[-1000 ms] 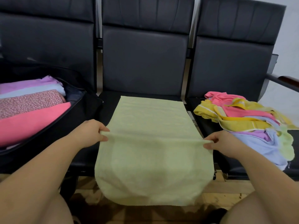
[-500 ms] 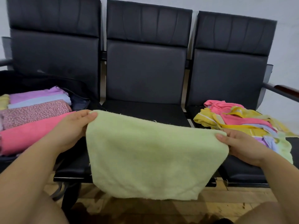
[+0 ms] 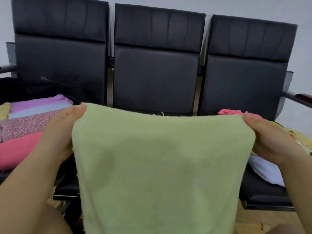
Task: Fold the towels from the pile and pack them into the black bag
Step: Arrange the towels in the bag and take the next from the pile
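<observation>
A green towel [image 3: 162, 166] hangs in the centre of the frame, held up by its top corners. The left hand [image 3: 57, 134] pinches the upper left corner, the right hand [image 3: 273, 141] pinches the upper right corner. At left, the black bag [image 3: 33, 88] holds folded towels [image 3: 25, 125]. At right, the pile [image 3: 270, 166] lies on a black chair [image 3: 244, 73].

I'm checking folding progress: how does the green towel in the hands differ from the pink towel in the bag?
The green towel hangs in the air, pinched at its top corners by the left hand and right hand; the pink towel lies untouched in the black bag. The green towel is spread wide; the pink towel is folded narrow. Both are plain, unpatterned cloth.
</observation>
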Demonstrator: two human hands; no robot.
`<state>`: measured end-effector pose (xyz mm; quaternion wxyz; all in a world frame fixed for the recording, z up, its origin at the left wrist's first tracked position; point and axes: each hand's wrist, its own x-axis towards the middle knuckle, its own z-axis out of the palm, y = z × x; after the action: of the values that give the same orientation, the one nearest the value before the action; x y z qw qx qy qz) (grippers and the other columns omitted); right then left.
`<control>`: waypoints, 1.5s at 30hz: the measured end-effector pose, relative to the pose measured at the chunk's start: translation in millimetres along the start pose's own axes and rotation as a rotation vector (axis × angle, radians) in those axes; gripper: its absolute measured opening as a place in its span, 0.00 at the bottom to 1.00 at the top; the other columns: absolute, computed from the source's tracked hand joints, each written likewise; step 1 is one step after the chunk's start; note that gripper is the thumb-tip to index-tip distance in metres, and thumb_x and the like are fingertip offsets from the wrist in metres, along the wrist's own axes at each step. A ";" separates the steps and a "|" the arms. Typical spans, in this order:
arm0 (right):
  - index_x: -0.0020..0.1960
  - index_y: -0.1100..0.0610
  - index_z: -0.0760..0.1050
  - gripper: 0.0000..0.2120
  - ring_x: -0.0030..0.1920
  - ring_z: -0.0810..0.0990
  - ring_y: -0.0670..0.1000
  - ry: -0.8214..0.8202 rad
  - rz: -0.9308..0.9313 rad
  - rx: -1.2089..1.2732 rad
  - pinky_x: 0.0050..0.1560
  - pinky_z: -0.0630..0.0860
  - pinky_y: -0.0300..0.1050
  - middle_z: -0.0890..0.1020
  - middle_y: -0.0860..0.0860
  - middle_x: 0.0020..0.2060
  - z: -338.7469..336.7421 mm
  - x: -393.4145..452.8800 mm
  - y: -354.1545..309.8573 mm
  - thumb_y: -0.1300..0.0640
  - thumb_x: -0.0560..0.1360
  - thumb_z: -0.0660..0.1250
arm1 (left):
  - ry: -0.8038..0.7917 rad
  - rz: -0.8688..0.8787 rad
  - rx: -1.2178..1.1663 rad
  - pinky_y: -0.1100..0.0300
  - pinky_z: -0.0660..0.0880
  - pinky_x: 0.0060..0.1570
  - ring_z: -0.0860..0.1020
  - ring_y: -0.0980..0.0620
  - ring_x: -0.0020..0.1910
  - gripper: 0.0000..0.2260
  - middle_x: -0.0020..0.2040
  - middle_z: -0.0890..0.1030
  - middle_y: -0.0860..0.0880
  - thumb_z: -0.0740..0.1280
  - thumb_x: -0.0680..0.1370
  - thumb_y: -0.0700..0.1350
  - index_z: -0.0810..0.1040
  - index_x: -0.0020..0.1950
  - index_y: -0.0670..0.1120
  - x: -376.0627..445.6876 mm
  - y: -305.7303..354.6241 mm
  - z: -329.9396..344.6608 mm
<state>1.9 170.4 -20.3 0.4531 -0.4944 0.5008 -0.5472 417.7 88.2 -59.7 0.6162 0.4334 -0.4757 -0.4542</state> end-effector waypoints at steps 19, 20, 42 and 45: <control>0.49 0.59 0.80 0.10 0.40 0.83 0.47 0.411 -0.059 -0.647 0.45 0.80 0.40 0.85 0.50 0.40 -8.0 100.2 81.3 0.55 0.79 0.63 | 0.053 0.074 0.484 0.58 0.79 0.46 0.82 0.56 0.47 0.04 0.48 0.83 0.51 0.64 0.79 0.46 0.77 0.48 0.54 89.0 -84.5 55.3; 0.52 0.56 0.80 0.09 0.45 0.83 0.48 0.429 -0.091 -0.731 0.49 0.79 0.43 0.85 0.49 0.44 -5.8 105.2 84.1 0.53 0.79 0.63 | 0.004 0.094 0.573 0.53 0.78 0.53 0.80 0.55 0.54 0.06 0.53 0.82 0.54 0.66 0.78 0.50 0.77 0.55 0.57 90.9 -88.9 58.4; 0.79 0.49 0.44 0.43 0.78 0.46 0.51 -0.240 0.368 -1.207 0.76 0.53 0.49 0.42 0.50 0.78 60.5 94.4 136.5 0.39 0.74 0.65 | -0.345 -0.195 1.251 0.51 0.59 0.71 0.56 0.45 0.76 0.37 0.77 0.55 0.45 0.74 0.71 0.54 0.61 0.76 0.50 70.6 -110.6 63.1; 0.78 0.51 0.50 0.43 0.76 0.57 0.52 -0.094 0.367 -1.118 0.72 0.60 0.46 0.51 0.51 0.78 50.2 89.3 128.6 0.42 0.73 0.70 | -0.236 -0.252 1.219 0.54 0.72 0.56 0.75 0.47 0.56 0.19 0.59 0.76 0.46 0.76 0.69 0.51 0.77 0.56 0.48 70.6 -97.9 49.0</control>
<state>42.9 65.6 -140.1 0.2327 -0.5872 0.7700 -0.0902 364.8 -6.2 -132.2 0.1439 0.7060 -0.6591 -0.2157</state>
